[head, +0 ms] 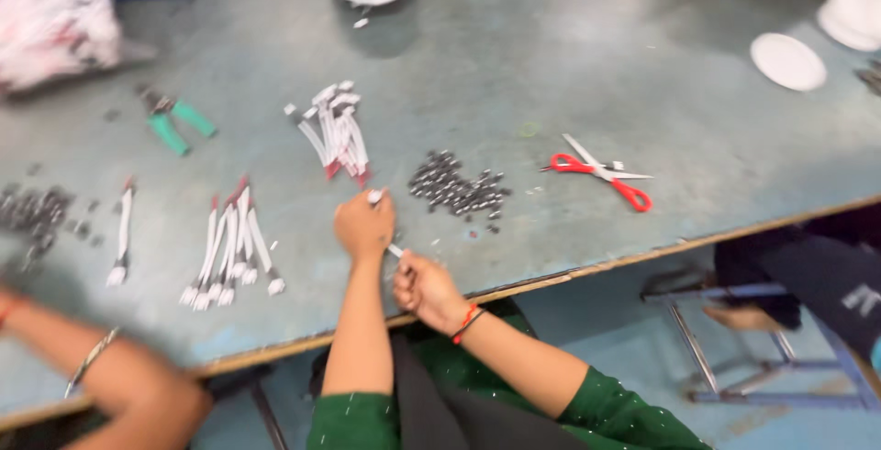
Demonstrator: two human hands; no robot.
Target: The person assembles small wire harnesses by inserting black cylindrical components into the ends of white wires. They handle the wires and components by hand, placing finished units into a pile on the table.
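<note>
In the head view, a white cable piece (pixel 390 246) is clamped between the left hand (pixel 364 225) and right hand (pixel 424 287), both grips closed, just over the bench (pixel 569 65). Finished bundles (pixel 229 248) are laid left; a ferrule pile (pixel 457 188) remains unused.

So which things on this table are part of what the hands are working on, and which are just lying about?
In use:
left hand and right hand gripping a thin white cable piece
pile of small dark metal pieces
bundles of white cables with red tips

Lying about:
red-handled scissors
green-handled pliers
white round plate
</note>
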